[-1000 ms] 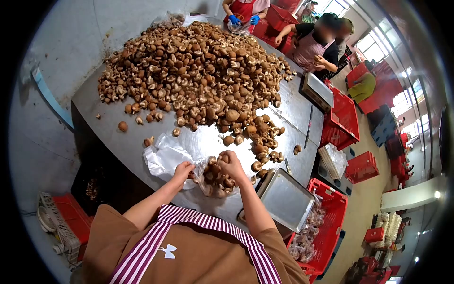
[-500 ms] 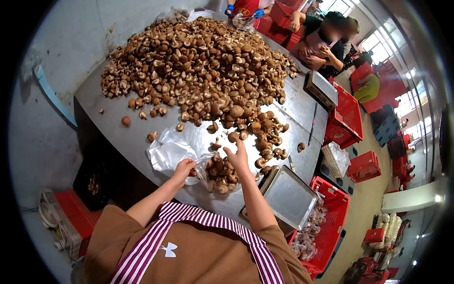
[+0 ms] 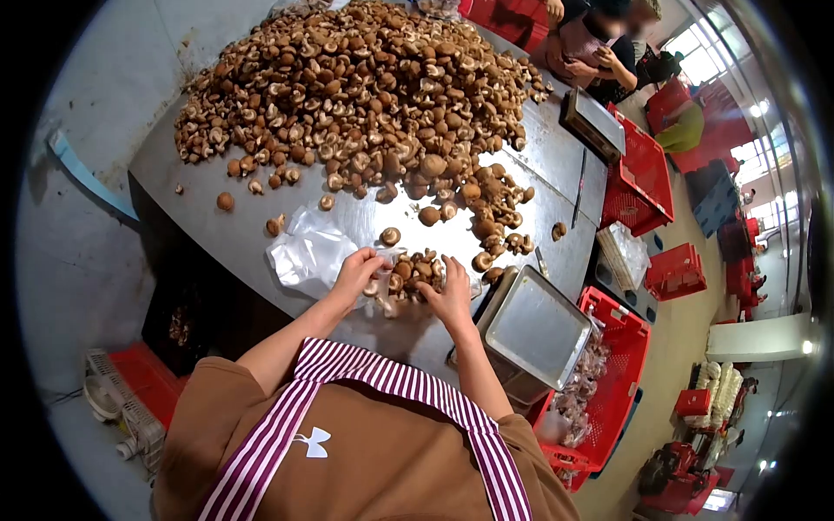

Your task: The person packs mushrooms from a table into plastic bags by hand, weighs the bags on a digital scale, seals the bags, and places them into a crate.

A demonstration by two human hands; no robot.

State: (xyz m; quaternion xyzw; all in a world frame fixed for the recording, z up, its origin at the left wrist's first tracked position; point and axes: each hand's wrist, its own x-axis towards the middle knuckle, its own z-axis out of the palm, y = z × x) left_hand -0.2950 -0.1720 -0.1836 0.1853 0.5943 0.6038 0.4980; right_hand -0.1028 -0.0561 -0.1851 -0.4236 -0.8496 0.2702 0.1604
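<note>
A clear plastic bag of brown mushrooms (image 3: 412, 274) lies on the metal table (image 3: 252, 234) in front of me. My left hand (image 3: 358, 271) pinches the bag's edge on its left side. At the right side of the bag is my right hand (image 3: 451, 293), its fingers apart and touching the mushrooms or the film. Flat beside my left hand lie white plastic bags (image 3: 308, 253). One loose mushroom (image 3: 390, 236) sits just beyond the filled bag. Farther back rises a large heap of mushrooms (image 3: 365, 95).
A metal tray (image 3: 539, 328) on a scale stands at right, beside a red crate (image 3: 618, 382) holding bagged mushrooms. Another scale (image 3: 594, 122) and a red crate (image 3: 638, 178) are farther back. A person (image 3: 580, 52) is across the table's far right.
My right hand has drawn back from the loose mushrooms to the bag's right side. My left hand and the bag appear farther up and right. The view has tilted, so the heap appears higher.
</note>
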